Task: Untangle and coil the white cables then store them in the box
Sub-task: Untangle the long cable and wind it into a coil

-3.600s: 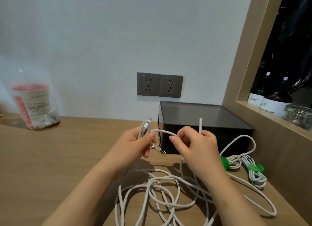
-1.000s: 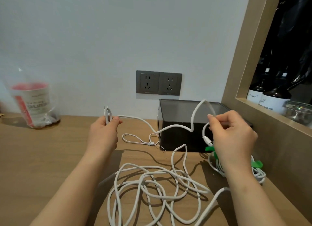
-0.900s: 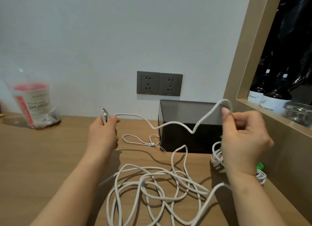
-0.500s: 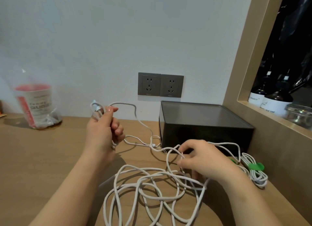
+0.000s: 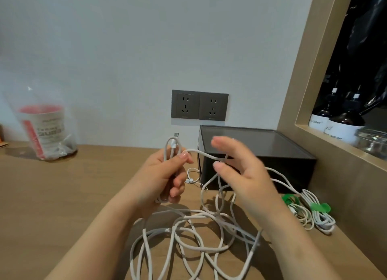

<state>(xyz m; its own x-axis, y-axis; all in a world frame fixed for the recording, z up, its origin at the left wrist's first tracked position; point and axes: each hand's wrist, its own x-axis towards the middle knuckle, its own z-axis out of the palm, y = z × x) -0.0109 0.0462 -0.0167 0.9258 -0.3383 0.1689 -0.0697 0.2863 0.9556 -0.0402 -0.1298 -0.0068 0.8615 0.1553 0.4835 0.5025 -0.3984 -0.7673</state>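
the left hand (image 5: 165, 176) is closed around a small loop of white cable (image 5: 192, 233) in front of the box (image 5: 259, 154), plug end sticking up above the fist. the right hand (image 5: 236, 170) is open just beside it, fingers spread, the cable draped across them. the rest lies tangled on the desk (image 5: 62, 196) nearer the person than the box; two tied coils (image 5: 310, 212) lie right of the tangle.

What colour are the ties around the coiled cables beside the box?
Green ties, clearest in the head view.
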